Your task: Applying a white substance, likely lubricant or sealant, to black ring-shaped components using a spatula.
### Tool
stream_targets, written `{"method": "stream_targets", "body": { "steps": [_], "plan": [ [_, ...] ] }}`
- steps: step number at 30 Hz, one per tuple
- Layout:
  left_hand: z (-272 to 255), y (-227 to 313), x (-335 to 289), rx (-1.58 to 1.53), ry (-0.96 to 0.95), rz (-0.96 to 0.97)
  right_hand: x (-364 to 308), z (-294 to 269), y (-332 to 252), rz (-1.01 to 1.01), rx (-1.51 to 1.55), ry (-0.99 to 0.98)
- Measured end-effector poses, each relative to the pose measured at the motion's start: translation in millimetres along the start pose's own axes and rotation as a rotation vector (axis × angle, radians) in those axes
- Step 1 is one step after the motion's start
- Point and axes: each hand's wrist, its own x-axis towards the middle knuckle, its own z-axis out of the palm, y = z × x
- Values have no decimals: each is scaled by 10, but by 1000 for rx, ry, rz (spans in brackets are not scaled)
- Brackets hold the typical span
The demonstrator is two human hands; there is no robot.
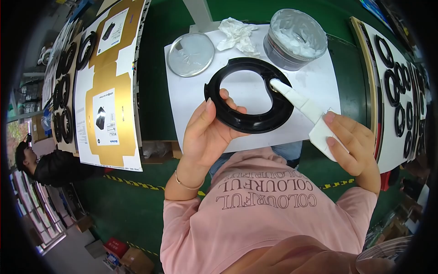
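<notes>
My left hand (212, 125) grips a black plastic ring (246, 123) by its near left edge, thumb on top and fingertips showing through the hole. My right hand (349, 144) is closed on the wide end of a white spatula (303, 102). The spatula's narrow tip touches the ring's right side, beside a small round opening there. Beyond the ring stands an open tub (292, 43) of pale grey grease, smeared up its inner wall. The tub's round lid (190, 55) lies to the left, with crumpled white tissue (237, 36) between them.
White paper (182, 98) covers the table in front of me. On the left, a printed gold and white cardboard sheet (112, 118) lies with several black rings (66, 86) beyond. More black rings (392, 86) lie on a board at right. A person in black (59, 166) is at far left.
</notes>
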Motion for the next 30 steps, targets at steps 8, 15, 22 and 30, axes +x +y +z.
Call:
{"method": "stream_targets", "body": {
  "steps": [8,15,22,30],
  "plan": [
    [-20,-17,-1,138,-1,29,46,-44,-23,-15,-14,-76],
    [-40,-15,-30,220,4,72,66,-217,112,232,10,50],
    [-52,6,-80,299,-32,106,6,-169,149,356,89,76],
    [-64,-23,-128,494,-30,142,102,-186,696,728,-114,50]
  ]
}}
